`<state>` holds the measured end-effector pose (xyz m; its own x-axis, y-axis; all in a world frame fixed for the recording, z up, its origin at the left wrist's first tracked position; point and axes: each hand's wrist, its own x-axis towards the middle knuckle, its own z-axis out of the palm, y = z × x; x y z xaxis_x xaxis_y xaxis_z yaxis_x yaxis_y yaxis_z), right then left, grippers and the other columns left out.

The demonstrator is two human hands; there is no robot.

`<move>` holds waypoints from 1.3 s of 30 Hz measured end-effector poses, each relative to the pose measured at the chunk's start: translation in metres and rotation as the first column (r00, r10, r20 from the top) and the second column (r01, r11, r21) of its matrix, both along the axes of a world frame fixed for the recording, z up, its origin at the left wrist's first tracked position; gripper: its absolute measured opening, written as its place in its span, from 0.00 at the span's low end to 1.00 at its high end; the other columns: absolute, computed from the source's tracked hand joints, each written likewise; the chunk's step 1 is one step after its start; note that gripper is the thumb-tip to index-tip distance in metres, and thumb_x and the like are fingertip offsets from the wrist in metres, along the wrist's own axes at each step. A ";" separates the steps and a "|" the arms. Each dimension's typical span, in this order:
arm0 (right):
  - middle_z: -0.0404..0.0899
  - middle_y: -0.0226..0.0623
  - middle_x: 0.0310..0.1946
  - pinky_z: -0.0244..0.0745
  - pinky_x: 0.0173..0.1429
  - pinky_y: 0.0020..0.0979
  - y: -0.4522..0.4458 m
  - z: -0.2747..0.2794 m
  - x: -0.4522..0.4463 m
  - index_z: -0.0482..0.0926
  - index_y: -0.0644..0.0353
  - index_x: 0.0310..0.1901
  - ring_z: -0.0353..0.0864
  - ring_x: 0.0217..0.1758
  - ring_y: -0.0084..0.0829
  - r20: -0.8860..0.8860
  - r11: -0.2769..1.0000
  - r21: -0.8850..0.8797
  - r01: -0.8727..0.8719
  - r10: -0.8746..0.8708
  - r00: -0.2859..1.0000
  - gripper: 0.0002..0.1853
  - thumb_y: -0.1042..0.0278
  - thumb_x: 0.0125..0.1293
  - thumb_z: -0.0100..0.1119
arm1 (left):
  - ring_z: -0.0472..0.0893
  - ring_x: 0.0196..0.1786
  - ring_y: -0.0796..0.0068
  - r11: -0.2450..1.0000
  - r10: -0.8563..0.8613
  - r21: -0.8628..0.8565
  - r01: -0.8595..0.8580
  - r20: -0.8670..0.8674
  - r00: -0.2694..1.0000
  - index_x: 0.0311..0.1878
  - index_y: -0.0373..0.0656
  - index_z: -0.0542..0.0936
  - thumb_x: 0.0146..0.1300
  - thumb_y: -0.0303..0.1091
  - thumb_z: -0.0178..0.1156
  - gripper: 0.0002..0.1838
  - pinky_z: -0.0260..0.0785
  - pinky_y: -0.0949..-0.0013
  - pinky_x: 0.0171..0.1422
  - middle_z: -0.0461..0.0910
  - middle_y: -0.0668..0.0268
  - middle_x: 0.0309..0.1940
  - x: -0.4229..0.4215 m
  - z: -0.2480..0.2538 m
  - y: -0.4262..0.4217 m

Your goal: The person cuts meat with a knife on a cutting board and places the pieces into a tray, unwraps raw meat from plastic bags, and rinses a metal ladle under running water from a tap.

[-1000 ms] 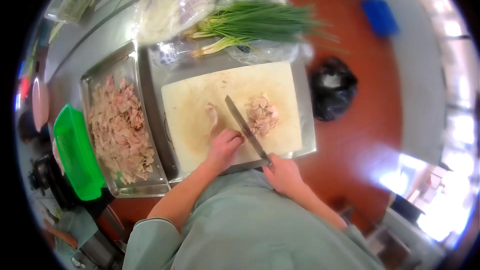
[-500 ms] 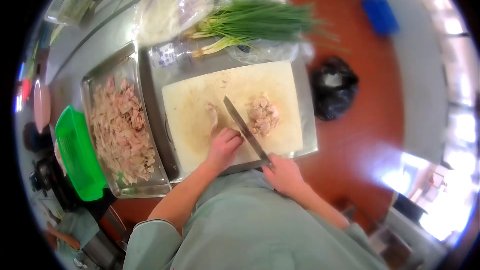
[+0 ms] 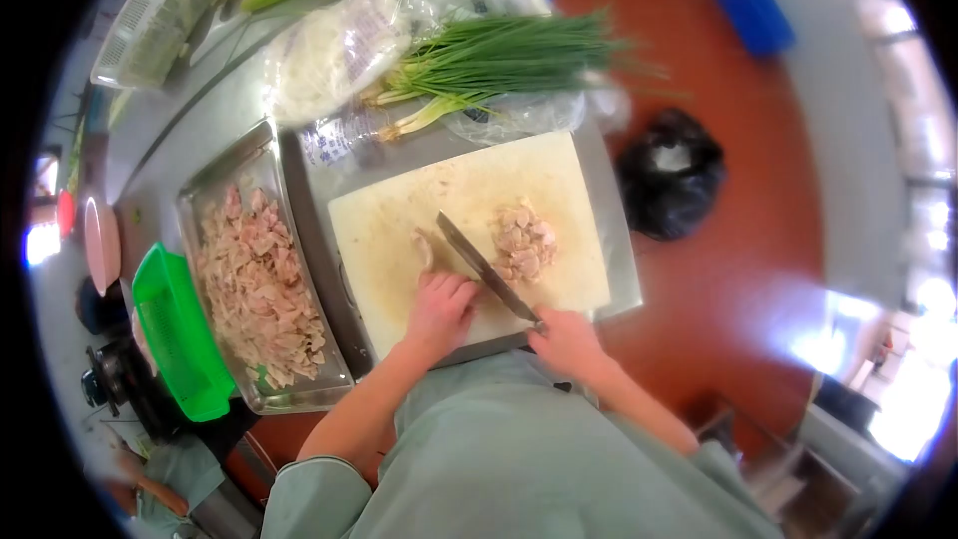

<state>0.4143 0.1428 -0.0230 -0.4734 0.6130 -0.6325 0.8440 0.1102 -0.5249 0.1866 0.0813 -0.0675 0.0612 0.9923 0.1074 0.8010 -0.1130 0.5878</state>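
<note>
My right hand [image 3: 567,341] is wrapped round the handle of a knife [image 3: 483,265], whose blade slants away to the upper left over the white cutting board [image 3: 384,210]. My left hand [image 3: 442,311] is closed, with bent fingers on the near end of a strip of pale meat [image 3: 424,250]; that end is hidden under the fingers. The blade lies just right of these fingers, apart from the strip. To the right of the blade sits a small pile of cut meat pieces [image 3: 525,243].
A metal tray [image 3: 289,208] full of cut meat [image 3: 261,289] stands left of the board, beside a green basket [image 3: 180,339]. Green onions [image 3: 509,58] and plastic bags [image 3: 339,45] lie beyond it. A black bag [image 3: 671,175] is at right. Another person [image 3: 175,484] is at lower left.
The view has shifted slightly. My left hand has drawn back a little from the blade, its fingers now nearer the strip. The knife stays in my right hand at about the same slant.
</note>
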 end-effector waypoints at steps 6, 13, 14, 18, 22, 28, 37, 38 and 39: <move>0.83 0.53 0.29 0.77 0.44 0.53 0.015 0.000 0.026 0.81 0.60 0.46 0.83 0.38 0.59 -0.010 0.987 0.109 0.115 -0.115 0.993 0.15 0.59 0.63 0.62 | 0.81 0.45 0.57 0.999 0.017 -0.051 -0.015 0.034 0.999 0.40 0.46 0.80 0.52 0.27 0.68 0.11 0.70 0.55 0.52 0.82 0.62 0.40 -0.008 -0.012 -0.001; 0.82 0.52 0.27 0.76 0.40 0.52 0.013 -0.005 0.024 0.80 0.61 0.44 0.82 0.35 0.59 -0.149 0.973 0.164 0.165 -0.141 0.979 0.14 0.61 0.62 0.64 | 0.80 0.47 0.53 0.982 0.185 -0.063 -0.176 0.197 0.963 0.43 0.43 0.82 0.51 0.24 0.69 0.14 0.73 0.55 0.51 0.81 0.58 0.42 0.037 -0.007 0.021; 0.83 0.51 0.28 0.77 0.41 0.53 0.014 -0.003 0.023 0.79 0.61 0.44 0.82 0.36 0.59 -0.144 0.978 0.146 0.151 -0.130 0.981 0.14 0.61 0.63 0.63 | 0.80 0.47 0.53 0.984 0.180 -0.038 -0.176 0.195 0.964 0.44 0.43 0.82 0.51 0.23 0.69 0.15 0.73 0.55 0.51 0.81 0.58 0.43 0.039 -0.006 0.023; 0.82 0.50 0.26 0.77 0.41 0.53 0.015 0.002 0.023 0.78 0.61 0.44 0.82 0.35 0.58 -0.162 0.983 0.123 0.138 -0.117 0.980 0.13 0.60 0.64 0.62 | 0.79 0.47 0.53 0.992 0.103 0.053 -0.116 0.200 0.974 0.46 0.42 0.83 0.51 0.21 0.67 0.16 0.74 0.56 0.50 0.80 0.58 0.43 0.025 -0.002 0.017; 0.82 0.49 0.25 0.77 0.40 0.52 0.009 0.003 0.025 0.79 0.59 0.44 0.83 0.33 0.56 -0.144 0.979 0.185 0.091 -0.064 0.987 0.13 0.61 0.64 0.61 | 0.78 0.48 0.53 0.999 0.021 0.037 -0.029 0.201 0.979 0.46 0.40 0.83 0.53 0.20 0.63 0.15 0.73 0.57 0.52 0.80 0.59 0.45 0.014 -0.003 0.015; 0.83 0.47 0.24 0.77 0.38 0.52 0.005 0.019 0.017 0.78 0.57 0.45 0.84 0.31 0.54 -0.056 0.980 0.198 -0.006 0.017 0.998 0.12 0.61 0.66 0.60 | 0.77 0.50 0.54 1.000 -0.030 0.014 0.028 0.202 0.979 0.49 0.38 0.81 0.54 0.20 0.60 0.17 0.72 0.58 0.54 0.79 0.58 0.47 0.014 -0.005 0.022; 0.83 0.51 0.27 0.77 0.40 0.54 0.007 -0.017 -0.020 0.78 0.58 0.49 0.83 0.33 0.56 0.076 0.956 0.264 -0.131 0.115 0.990 0.14 0.62 0.65 0.61 | 0.78 0.49 0.56 0.999 -0.027 -0.030 0.031 0.127 0.992 0.43 0.40 0.80 0.53 0.23 0.61 0.12 0.73 0.58 0.52 0.80 0.60 0.44 0.015 -0.018 0.021; 0.83 0.51 0.27 0.77 0.41 0.55 0.016 -0.022 -0.027 0.78 0.58 0.50 0.83 0.33 0.57 0.029 0.951 0.287 -0.113 0.109 0.994 0.14 0.62 0.66 0.61 | 0.79 0.48 0.57 0.999 -0.036 -0.032 0.040 0.128 0.991 0.43 0.40 0.80 0.53 0.24 0.61 0.12 0.73 0.58 0.51 0.80 0.61 0.44 0.013 -0.020 0.021; 0.83 0.51 0.27 0.77 0.41 0.55 0.022 -0.025 -0.034 0.77 0.58 0.50 0.83 0.33 0.57 -0.017 0.948 0.307 -0.088 0.098 0.995 0.14 0.62 0.66 0.60 | 0.79 0.47 0.57 0.999 -0.028 -0.017 0.030 0.131 0.991 0.43 0.41 0.80 0.53 0.24 0.61 0.12 0.74 0.58 0.50 0.80 0.61 0.43 0.013 -0.023 0.021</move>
<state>0.3808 0.1653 -0.0480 -0.5539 0.7271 -0.4056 0.8061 0.3465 -0.4797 0.1997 0.1021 -0.0900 0.0768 0.9923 0.0976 0.7137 -0.1230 0.6895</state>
